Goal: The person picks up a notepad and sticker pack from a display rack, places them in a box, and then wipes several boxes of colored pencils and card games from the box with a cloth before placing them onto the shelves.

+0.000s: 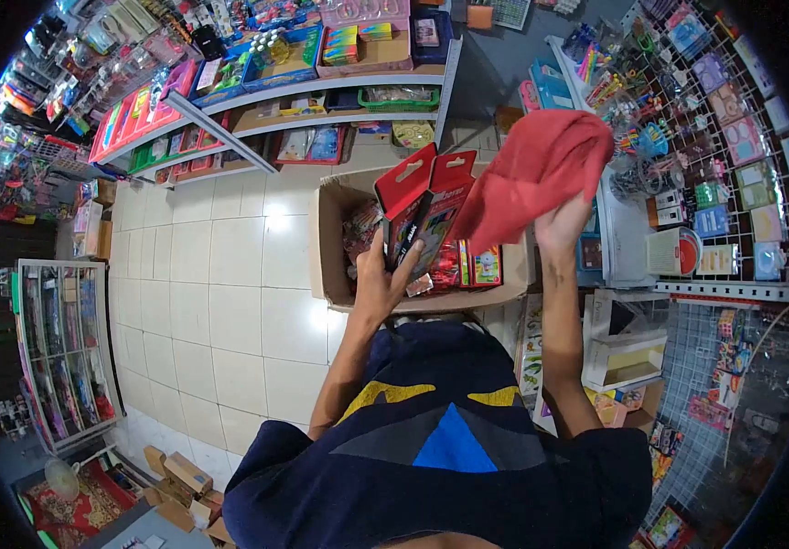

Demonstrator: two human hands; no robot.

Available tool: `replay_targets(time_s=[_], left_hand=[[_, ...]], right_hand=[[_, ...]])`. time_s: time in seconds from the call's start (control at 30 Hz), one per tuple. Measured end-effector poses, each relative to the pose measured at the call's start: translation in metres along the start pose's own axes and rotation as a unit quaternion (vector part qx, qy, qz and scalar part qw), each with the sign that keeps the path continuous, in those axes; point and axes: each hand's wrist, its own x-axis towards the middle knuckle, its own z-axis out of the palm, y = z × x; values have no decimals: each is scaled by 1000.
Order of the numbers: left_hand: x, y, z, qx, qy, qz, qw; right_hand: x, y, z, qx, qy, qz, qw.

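Cloth [541,165] in right hand [563,222], packaging [435,222] in left hand [381,278].

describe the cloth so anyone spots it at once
Find the big open cardboard box near the picture's centre. At its right side is the right hand, holding the cloth. It is plain red fabric, unlike the printed red-and-black packaging in the left hand.

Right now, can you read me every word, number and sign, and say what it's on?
Nothing reads clearly.
Black-and-red hang-tab packaging in the left hand: white lettering, too small and blurred.
Red packets in the cardboard box: print too small.
Shelf goods: too small or blurred.
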Motion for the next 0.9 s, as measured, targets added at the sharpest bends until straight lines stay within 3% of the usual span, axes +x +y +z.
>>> replay_targets(time_s=[0.03,0.07,0.1,0.13,0.17,0.27,0.4,0.5,0.6,0.63,0.7,0.73,0.8,0.9], left_hand=[[0,-4,2,9,-4,8,1000],[-2,-6,3,17,-13,15,1000],[-2,3,4,32,-34,-22,999],[-3,3,8,29,-16,-11,999],[-4,4,11,25,2,2,1000],[-12,10,16,-37,47,-14,998],[-21,4,7,-79,59,-50,994],[-25,-13,3,-82,73,-75,991],[-21,-13,-1,-54,48,-31,997],[-21,-14,3,-82,68,-27,994],[-23,-15,4,-37,57,38,997],[-20,-12,6,-16,49,74,996],[-21,-1,9,-129,113,43,984],[-25,-4,0,-112,105,58,986]], right_hand=[[-17,-2,5,-11,-28,15,999],[-26,0,19,-229,-183,-48,955],[-34,3,33,-479,-299,-210,798],[-43,6,48,-557,-357,-366,654],[-48,16,48,-606,-350,-388,599],[-30,35,18,-497,-292,-487,656],[-16,46,-31,-538,-271,-384,700],[-11,52,-58,-412,-46,-141,899],[-16,21,-15,-251,35,-183,950],[-25,12,-2,-338,-4,-209,918],[-50,-10,34,-472,-240,-287,798],[-57,-9,43,-544,-307,-349,699],[-64,-1,37,-568,-318,-369,663],[-53,-3,17,-586,-338,-350,648]])
